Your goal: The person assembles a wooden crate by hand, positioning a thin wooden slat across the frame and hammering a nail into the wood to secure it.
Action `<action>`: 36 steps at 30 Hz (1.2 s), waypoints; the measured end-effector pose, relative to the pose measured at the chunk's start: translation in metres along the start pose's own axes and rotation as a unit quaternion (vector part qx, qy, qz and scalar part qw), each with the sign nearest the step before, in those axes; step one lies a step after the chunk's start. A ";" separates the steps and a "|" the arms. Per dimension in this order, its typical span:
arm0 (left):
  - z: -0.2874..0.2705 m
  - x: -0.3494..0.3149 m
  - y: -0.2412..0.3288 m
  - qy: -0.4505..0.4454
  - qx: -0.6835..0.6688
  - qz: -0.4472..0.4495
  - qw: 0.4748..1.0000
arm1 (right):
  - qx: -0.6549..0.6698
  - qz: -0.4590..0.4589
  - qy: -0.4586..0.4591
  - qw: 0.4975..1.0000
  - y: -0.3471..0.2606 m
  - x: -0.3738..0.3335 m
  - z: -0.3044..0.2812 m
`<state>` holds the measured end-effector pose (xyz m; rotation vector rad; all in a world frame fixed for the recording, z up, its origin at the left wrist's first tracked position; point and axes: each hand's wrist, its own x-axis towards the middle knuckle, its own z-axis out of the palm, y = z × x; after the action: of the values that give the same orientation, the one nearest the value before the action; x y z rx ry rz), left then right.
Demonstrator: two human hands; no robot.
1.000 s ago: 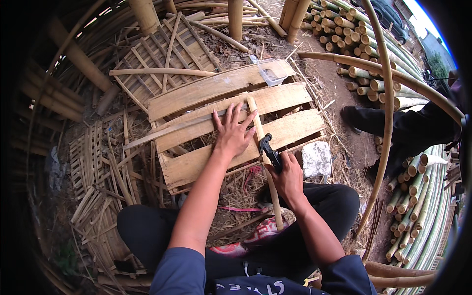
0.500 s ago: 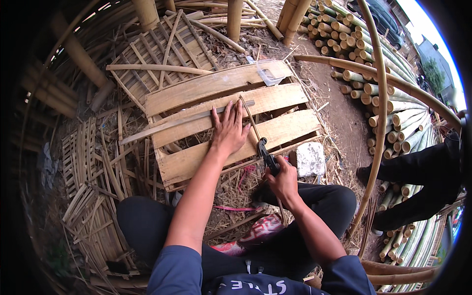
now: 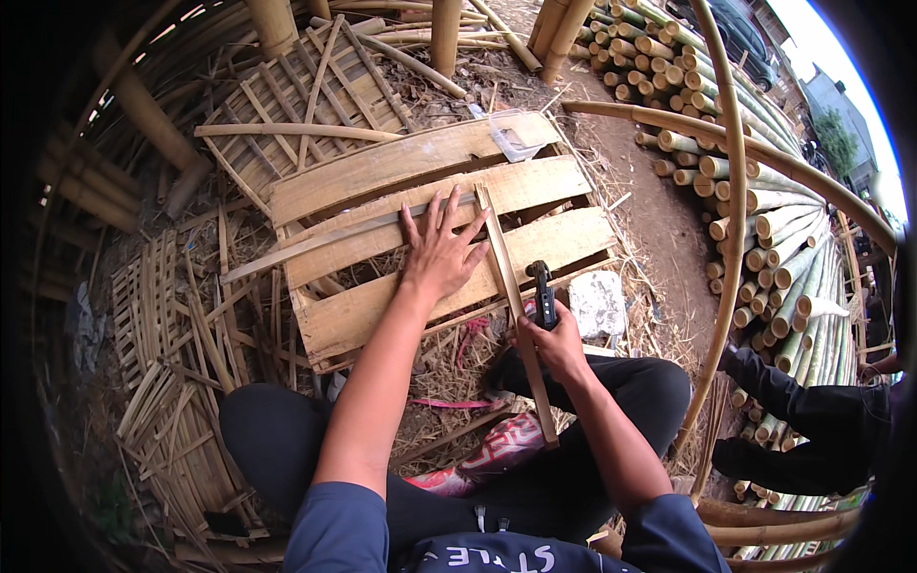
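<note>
My left hand [image 3: 442,250] lies flat with fingers spread on a wooden pallet [image 3: 353,310], pressing next to a thin bamboo strip [image 3: 516,310] that runs from the pallet down toward my lap. My right hand [image 3: 552,336] is closed around the dark handle of a knife [image 3: 543,292], its blade held against the strip's right edge. A second long thin strip [image 3: 325,239] lies diagonally across the pallet, under my left fingers. I sit with my legs in dark trousers folded behind the pallet.
A clear plastic box [image 3: 517,135] sits on the pallet's far right corner. Woven bamboo lattice panels [image 3: 315,86] lie behind and left. Stacked bamboo poles [image 3: 764,220] fill the right. A bent bamboo hoop [image 3: 731,191] arches nearby. Another person's dark-trousered legs [image 3: 812,420] stand at right.
The view has shifted, and the other person's legs have moved from upper right to lower right. My hands stay on the pallet and knife, the knife slightly higher along the strip.
</note>
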<state>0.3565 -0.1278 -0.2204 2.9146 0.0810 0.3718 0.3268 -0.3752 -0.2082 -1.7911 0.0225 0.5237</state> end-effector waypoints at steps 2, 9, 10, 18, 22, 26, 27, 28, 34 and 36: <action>0.000 -0.002 -0.001 -0.009 0.004 0.001 1.000 | 0.020 0.014 -0.021 0.999 -0.008 0.000 0.002; 0.006 0.001 -0.003 0.007 -0.005 -0.001 1.000 | 0.043 0.024 -0.033 0.998 -0.023 -0.002 0.007; 0.005 0.002 -0.002 0.003 -0.004 -0.003 1.000 | 0.068 0.029 -0.033 0.997 -0.021 -0.002 0.007; 0.003 0.002 0.000 -0.005 0.001 -0.009 1.000 | 0.051 0.047 -0.010 0.998 -0.025 -0.004 0.007; 0.002 0.001 0.000 -0.009 0.009 -0.009 1.000 | 0.058 0.037 -0.004 0.998 -0.019 -0.003 0.004; 0.005 0.001 0.000 -0.017 0.015 -0.012 1.000 | 0.057 0.040 0.002 0.998 -0.009 0.002 0.004; 0.005 0.003 0.002 -0.018 0.015 -0.011 1.000 | 0.026 0.030 0.009 0.999 0.001 0.007 0.000; 0.006 0.002 0.003 -0.022 0.017 -0.013 1.000 | -0.004 0.023 0.015 1.000 0.006 0.008 0.000; 0.000 0.006 0.001 -0.035 0.035 -0.020 0.999 | -0.054 0.053 0.006 0.997 -0.001 0.013 -0.003; 0.002 0.006 0.002 -0.035 0.037 -0.019 0.999 | -0.033 0.072 0.006 0.997 -0.001 0.013 -0.003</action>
<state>0.3625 -0.1296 -0.2201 2.9903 0.1422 0.2644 0.3398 -0.3743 -0.2109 -1.8668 0.1461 0.6231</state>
